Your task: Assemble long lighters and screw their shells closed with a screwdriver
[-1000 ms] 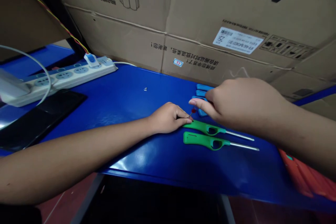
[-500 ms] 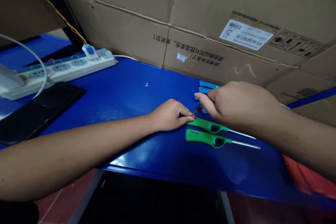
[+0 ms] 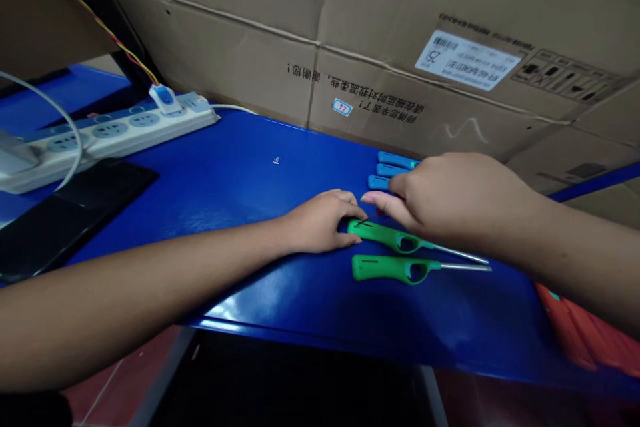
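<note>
My left hand [image 3: 325, 220] has its thumb and fingers on either side of the butt end of a green gas lighter [image 3: 380, 235], holding it on the table. My right hand [image 3: 440, 193] is closed around a thin screwdriver [image 3: 371, 217], whose slim shaft reaches the slot near the lighter's butt. Most of its red handle is hidden by my fingers. A second green lighter [image 3: 385, 268] lies nearer to me, its metal tube pointing right. Behind my right hand, several blue lighters [image 3: 385, 170] lie side by side, partly covered.
A large cardboard box [image 3: 240, 53] stands along the back of the blue table [image 3: 225, 173]. On the left are a white power strip [image 3: 145, 130] with cables and a black flat object [image 3: 110, 180]. Several red-orange objects [image 3: 580, 327] lie at the right edge.
My left fingers have spread a little around the lighter's butt, uncovering its slot. My right hand has shifted slightly left, bringing the screwdriver's shaft over the slot.
</note>
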Tool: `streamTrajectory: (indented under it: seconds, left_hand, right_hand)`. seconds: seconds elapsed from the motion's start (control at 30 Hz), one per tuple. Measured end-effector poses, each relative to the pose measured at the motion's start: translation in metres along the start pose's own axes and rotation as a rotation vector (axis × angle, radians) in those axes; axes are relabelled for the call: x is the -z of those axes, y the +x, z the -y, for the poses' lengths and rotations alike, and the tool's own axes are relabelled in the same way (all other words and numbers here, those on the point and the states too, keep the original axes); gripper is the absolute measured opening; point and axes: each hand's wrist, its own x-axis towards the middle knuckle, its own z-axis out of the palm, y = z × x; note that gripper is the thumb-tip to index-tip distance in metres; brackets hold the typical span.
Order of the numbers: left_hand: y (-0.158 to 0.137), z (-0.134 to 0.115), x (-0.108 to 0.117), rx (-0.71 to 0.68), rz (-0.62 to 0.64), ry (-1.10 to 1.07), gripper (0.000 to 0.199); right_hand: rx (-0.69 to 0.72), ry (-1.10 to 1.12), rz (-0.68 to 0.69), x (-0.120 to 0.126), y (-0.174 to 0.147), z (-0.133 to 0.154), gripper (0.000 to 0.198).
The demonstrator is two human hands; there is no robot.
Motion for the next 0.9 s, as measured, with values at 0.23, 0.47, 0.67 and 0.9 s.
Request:
streamTrajectory:
  seconds: [0.23, 0.47, 0.67, 0.9]
  left_hand:
    - [0.000, 0.000, 0.001, -0.009, 0.009, -0.006, 0.028]
    - [0.000, 0.002, -0.002, 0.000, 0.014, -0.011, 0.036]
    - [0.001, 0.002, -0.002, 0.013, 0.011, -0.004, 0.033]
    - [0.003, -0.001, 0.000, 0.054, 0.006, 0.001, 0.032]
  right_hand:
    - [0.295, 0.193, -0.056, -0.005, 0.002, -0.007, 0.027]
    - [0.355, 0.361, 0.004, -0.004, 0.006, -0.010, 0.025]
    - [0.289, 0.282, -0.013, -0.005, 0.012, -0.011, 0.030]
    - [0.431, 0.394, -0.041, -0.004, 0.015, -0.009, 0.029]
